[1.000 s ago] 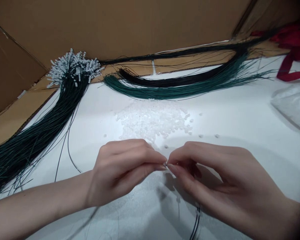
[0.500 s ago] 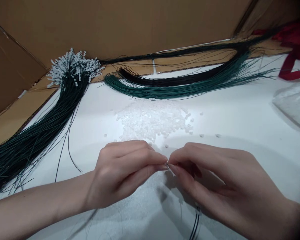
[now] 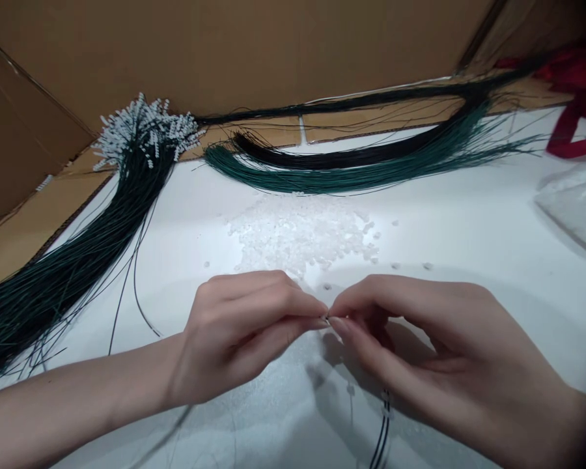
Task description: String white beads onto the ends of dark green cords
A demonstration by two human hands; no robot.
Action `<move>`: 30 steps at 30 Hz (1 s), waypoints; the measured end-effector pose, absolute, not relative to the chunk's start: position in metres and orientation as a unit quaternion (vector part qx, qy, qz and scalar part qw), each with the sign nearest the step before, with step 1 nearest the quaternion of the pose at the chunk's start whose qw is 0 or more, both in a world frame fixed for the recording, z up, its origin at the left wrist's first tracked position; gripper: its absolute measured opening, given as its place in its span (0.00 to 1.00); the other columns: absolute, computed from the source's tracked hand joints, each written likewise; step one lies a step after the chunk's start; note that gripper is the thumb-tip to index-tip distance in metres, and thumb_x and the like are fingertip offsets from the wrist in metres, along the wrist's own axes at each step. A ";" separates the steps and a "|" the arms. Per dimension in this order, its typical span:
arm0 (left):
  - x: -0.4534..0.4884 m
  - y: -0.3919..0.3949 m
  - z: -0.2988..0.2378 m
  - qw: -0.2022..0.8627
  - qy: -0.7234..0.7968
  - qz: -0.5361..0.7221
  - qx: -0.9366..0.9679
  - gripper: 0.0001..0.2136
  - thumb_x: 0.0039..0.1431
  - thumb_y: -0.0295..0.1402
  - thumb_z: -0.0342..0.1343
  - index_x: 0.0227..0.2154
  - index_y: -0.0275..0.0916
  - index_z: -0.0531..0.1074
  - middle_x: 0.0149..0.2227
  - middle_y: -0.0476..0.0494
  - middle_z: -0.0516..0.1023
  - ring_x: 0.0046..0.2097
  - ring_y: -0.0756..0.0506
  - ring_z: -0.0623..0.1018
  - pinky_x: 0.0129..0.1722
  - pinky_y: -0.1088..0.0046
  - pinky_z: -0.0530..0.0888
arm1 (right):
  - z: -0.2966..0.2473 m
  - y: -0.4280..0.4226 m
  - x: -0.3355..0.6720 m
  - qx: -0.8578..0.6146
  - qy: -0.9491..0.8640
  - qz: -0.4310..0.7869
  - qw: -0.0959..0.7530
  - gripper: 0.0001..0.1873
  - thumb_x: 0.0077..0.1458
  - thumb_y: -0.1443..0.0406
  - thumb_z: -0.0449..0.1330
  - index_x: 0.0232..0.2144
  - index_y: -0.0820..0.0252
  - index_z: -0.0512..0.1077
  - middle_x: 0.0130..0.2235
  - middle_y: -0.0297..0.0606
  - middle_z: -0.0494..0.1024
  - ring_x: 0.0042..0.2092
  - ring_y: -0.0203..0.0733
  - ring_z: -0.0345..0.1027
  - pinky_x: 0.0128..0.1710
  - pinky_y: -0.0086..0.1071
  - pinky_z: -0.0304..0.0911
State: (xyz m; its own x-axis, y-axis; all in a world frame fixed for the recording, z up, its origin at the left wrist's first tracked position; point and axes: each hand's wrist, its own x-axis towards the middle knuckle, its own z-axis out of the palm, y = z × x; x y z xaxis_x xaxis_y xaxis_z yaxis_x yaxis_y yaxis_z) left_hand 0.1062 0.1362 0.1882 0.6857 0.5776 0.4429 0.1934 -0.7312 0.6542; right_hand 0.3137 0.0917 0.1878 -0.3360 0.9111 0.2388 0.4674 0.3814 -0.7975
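Note:
My left hand [image 3: 247, 332] is closed in a pinch, thumb against forefinger. Its fingertips meet those of my right hand [image 3: 420, 352], which pinches from the other side. A tiny dark bit of wire [image 3: 327, 319] shows between the fingertips; most of it is hidden by them. Under my right hand, thin black strands [image 3: 381, 443] run down to the bottom edge, with small clear beads [image 3: 387, 405] on them. A loose heap of translucent beads [image 3: 297, 231] lies just beyond both hands on the white surface [image 3: 469, 221].
At the left lies a thick bundle of dark green wires [image 3: 97, 241], its far ends covered with white beads [image 3: 144, 133]. Bare green and black wires [image 3: 342, 176] curve along the back. Cardboard [image 3: 273, 52] stands behind. A plastic bag [image 3: 576, 202] and red ribbon [image 3: 566, 130] are at right.
Both hands stay pinched together at the same place. My right fingers have shifted very slightly, and the beaded strands below show a little more.

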 end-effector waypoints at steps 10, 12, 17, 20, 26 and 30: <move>0.105 0.135 0.187 0.294 0.228 0.331 0.867 0.07 0.58 0.18 0.59 0.38 0.31 0.77 0.31 0.42 0.80 0.32 0.50 0.79 0.30 0.77 0.76 | 0.187 0.091 0.313 -0.462 -0.754 0.326 0.335 0.06 0.55 0.73 0.58 0.28 0.60 0.72 0.22 0.27 0.70 0.23 0.27 0.62 0.21 0.21 0.59; 0.105 0.136 0.187 0.291 0.223 0.330 0.870 0.07 0.58 0.18 0.58 0.38 0.31 0.77 0.31 0.42 0.80 0.32 0.50 0.79 0.30 0.77 0.76 | 0.188 0.091 0.314 -0.457 -0.761 0.317 0.333 0.07 0.55 0.73 0.58 0.28 0.61 0.72 0.23 0.28 0.69 0.23 0.27 0.62 0.21 0.21 0.58; 0.105 0.137 0.188 0.294 0.211 0.325 0.874 0.09 0.61 0.20 0.54 0.40 0.36 0.76 0.31 0.40 0.81 0.31 0.48 0.79 0.29 0.74 0.77 | 0.188 0.089 0.315 -0.441 -0.779 0.293 0.336 0.08 0.55 0.75 0.57 0.27 0.63 0.73 0.23 0.30 0.68 0.23 0.28 0.60 0.22 0.23 0.58; 0.105 0.136 0.189 0.295 0.209 0.312 0.878 0.11 0.62 0.20 0.52 0.42 0.37 0.76 0.32 0.40 0.81 0.32 0.47 0.78 0.29 0.73 0.77 | 0.187 0.089 0.313 -0.427 -0.787 0.281 0.346 0.07 0.55 0.75 0.58 0.28 0.64 0.74 0.24 0.30 0.69 0.25 0.28 0.61 0.24 0.22 0.58; 0.106 0.136 0.190 0.292 0.199 0.309 0.883 0.11 0.61 0.19 0.52 0.43 0.36 0.75 0.32 0.40 0.81 0.33 0.47 0.79 0.31 0.73 0.77 | 0.186 0.090 0.312 -0.417 -0.792 0.262 0.361 0.10 0.54 0.78 0.57 0.31 0.63 0.74 0.24 0.29 0.68 0.25 0.27 0.61 0.25 0.21 0.58; 0.107 0.137 0.189 0.298 0.201 0.310 0.880 0.10 0.61 0.19 0.52 0.41 0.34 0.75 0.32 0.39 0.80 0.33 0.48 0.79 0.31 0.74 0.77 | 0.188 0.091 0.313 -0.410 -0.794 0.259 0.365 0.09 0.54 0.78 0.58 0.32 0.62 0.74 0.25 0.28 0.69 0.25 0.26 0.61 0.23 0.20 0.58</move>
State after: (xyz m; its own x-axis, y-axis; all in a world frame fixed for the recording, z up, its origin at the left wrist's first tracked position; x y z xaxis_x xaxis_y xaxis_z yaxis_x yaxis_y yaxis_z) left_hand 0.1072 0.1365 0.1892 0.7263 0.5394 0.4260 0.1689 -0.7408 0.6501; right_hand 0.3130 0.0911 0.1878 -0.3966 0.8410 0.3680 0.4622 0.5292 -0.7115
